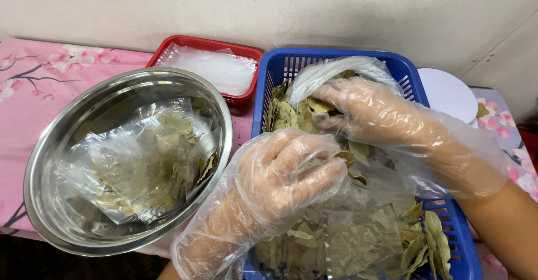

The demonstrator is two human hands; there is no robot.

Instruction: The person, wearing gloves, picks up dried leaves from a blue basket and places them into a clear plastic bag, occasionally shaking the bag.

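the left hand [286, 170], in a loose clear glove, sits at about 6 o'clock of the blue basket [269, 72], fingers curled in on themselves; a few dried leaves [291, 114] may be pinched under them, but the glove hides it and i cannot tell for sure. the right hand [370, 112], gloved too, reaches in from 3 o'clock with fingers bent down onto the leaf pile near 12 o'clock, beside a crumpled clear bag [330, 70]; whether it has closed on leaves or only presses on them is hidden.

the leaves lie heaped in the basket, some under plastic at the near end. at 9 o'clock of the basket stands a steel bowl [42, 162] with filled bags [145, 162] of the same leaves lying flat in it. behind, at 11 o'clock, a red basket [168, 47] holds flat empty bags [216, 70]. a white round thing [448, 92] sits at 2 o'clock.

to do this well, it seems best to gather leaves gently, since they look brittle, keep the bag mouth wide with one hand, and lift small bunches so none fall over the rim onto the pink cloth [39, 78].
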